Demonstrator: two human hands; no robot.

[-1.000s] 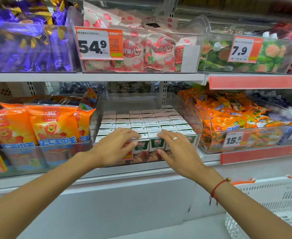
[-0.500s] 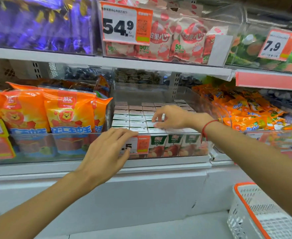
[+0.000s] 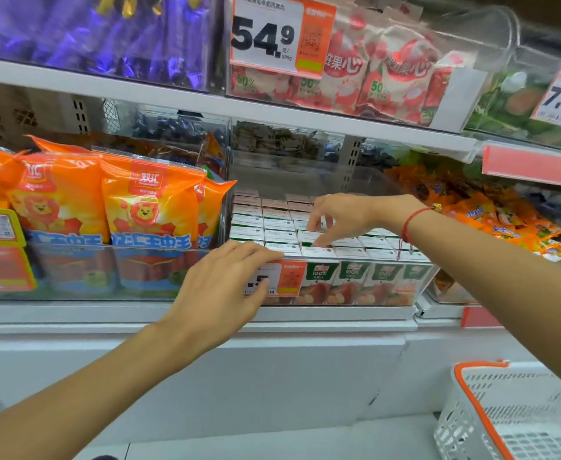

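Small boxy cardboard juice cartons (image 3: 282,234) with flat white tops stand packed in rows inside a clear hard-plastic bin (image 3: 305,174). The left hand (image 3: 226,287) lies flat, fingers straight, on the bin's front rim over a glossy price tag (image 3: 285,280). The right hand (image 3: 342,217) reaches in, its curled fingertips pinching one middle-row carton (image 3: 309,236).

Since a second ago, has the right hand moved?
Yes. The right hand went from the front row beside the price tag deeper into the clear bin, and now pinches a juice carton.
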